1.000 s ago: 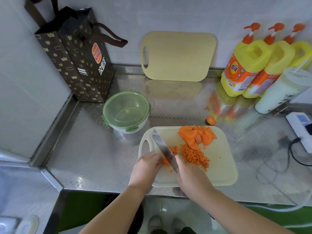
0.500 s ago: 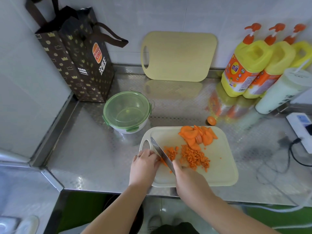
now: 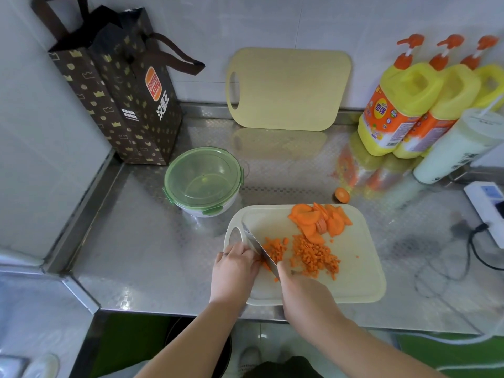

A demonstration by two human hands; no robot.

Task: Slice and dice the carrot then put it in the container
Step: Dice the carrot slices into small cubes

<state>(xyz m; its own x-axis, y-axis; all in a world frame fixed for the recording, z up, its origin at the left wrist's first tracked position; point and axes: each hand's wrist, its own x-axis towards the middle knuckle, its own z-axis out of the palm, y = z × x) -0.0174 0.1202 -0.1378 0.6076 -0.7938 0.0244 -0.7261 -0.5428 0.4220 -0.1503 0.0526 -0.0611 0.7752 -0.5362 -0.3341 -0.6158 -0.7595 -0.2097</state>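
1. The right hand (image 3: 302,290) is closed round the handle of the knife (image 3: 256,246). The handle itself is hidden under the hand. The blade runs toward 11 o'clock over the left part of the cutting board (image 3: 360,279)
2. The left hand (image 3: 234,268) sits at the blade's 9 o'clock side, with fingers curled and tips bearing on a carrot piece (image 3: 264,266) that is mostly hidden
3. A small heap of diced carrot (image 3: 276,248) lies against the blade's 3 o'clock side. A larger diced heap (image 3: 313,255) lies at board centre, just apart from the small one
4. Carrot slices (image 3: 319,219) lie overlapped at the board's 12 o'clock edge
5. A carrot end (image 3: 342,195) lies on the steel counter (image 3: 136,255), just past the board at 12 o'clock
6. The container (image 3: 203,181) is round, with its green clip lid on. It stands near the board at 10 o'clock
7. A second cutting board (image 3: 289,88) leans on the wall at 12 o'clock
8. A Burger King paper bag (image 3: 122,91) stands at 10 o'clock, behind the container
9. Three yellow pump bottles (image 3: 395,105) stand at 2 o'clock, and a white cup (image 3: 458,148) leans against them
10. A power strip (image 3: 488,205) lies at 3 o'clock with a dark cable plugged in
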